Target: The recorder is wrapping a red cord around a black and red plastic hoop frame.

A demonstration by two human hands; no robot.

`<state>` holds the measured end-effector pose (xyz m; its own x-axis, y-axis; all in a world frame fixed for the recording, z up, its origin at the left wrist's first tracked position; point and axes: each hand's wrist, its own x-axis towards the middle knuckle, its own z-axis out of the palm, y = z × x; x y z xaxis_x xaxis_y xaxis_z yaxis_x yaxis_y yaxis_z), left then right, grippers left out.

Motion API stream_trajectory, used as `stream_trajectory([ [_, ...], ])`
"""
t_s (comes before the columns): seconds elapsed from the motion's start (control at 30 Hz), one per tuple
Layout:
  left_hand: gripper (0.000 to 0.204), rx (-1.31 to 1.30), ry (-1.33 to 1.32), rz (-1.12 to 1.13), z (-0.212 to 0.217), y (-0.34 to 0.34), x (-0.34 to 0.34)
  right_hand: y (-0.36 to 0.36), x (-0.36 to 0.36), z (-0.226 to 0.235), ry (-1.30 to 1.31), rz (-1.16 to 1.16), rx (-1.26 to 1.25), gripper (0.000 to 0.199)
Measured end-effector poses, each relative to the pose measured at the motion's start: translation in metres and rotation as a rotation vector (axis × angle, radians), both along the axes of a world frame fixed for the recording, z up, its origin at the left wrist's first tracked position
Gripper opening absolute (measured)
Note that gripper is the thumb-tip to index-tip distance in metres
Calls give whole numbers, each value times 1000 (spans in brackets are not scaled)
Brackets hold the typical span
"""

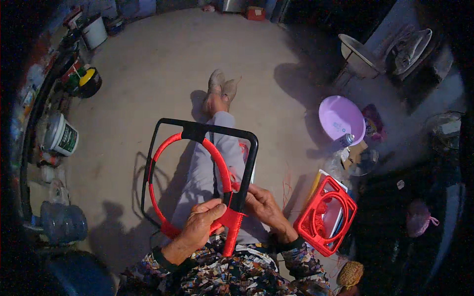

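Note:
A black rectangular frame with rounded corners point(223, 129) stands tilted over my lap, with a ring mostly wrapped in red cord point(160, 148) joined inside it. Tight red wrapping also covers the frame's lower right corner. My left hand point(193, 231) is closed around the joint between ring and frame, its thumb lying on top. Just right of the frame's side bar, my right hand point(266, 206) has its fingers bent together, fingertips partly hidden by the bar. A bit of red cord point(234, 184) shows beside those fingers; whether they pinch it I cannot make out.
To my right lies a similar all-red frame point(323, 239) on a box of things. Beyond it are a purple basin point(341, 118), a spray can point(344, 141) and cardboard. Buckets point(63, 135) and a large water bottle point(64, 222) line the left side. Loose red threads lie on the floor.

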<state>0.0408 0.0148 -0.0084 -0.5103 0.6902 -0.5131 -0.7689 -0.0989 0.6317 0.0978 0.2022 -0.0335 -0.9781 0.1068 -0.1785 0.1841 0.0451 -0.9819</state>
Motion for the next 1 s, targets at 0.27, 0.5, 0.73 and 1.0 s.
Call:
stream_trajectory([
  [0.27, 30, -14, -29, 33, -6, 3, 0, -17, 2, -13, 44, -21, -169, 26],
  [0.5, 21, -60, -4, 88, -15, 4, 0, -22, 3, 7, -16, 25, -205, 23],
  [0.73, 21, -59, 23, 84, -16, 2, 0, -13, 35, 28, 64, -47, 65, 20],
  [1.0, 21, -16, 23, 83, -13, 4, 3, 26, 57, 27, 101, -319, 666, 11],
])
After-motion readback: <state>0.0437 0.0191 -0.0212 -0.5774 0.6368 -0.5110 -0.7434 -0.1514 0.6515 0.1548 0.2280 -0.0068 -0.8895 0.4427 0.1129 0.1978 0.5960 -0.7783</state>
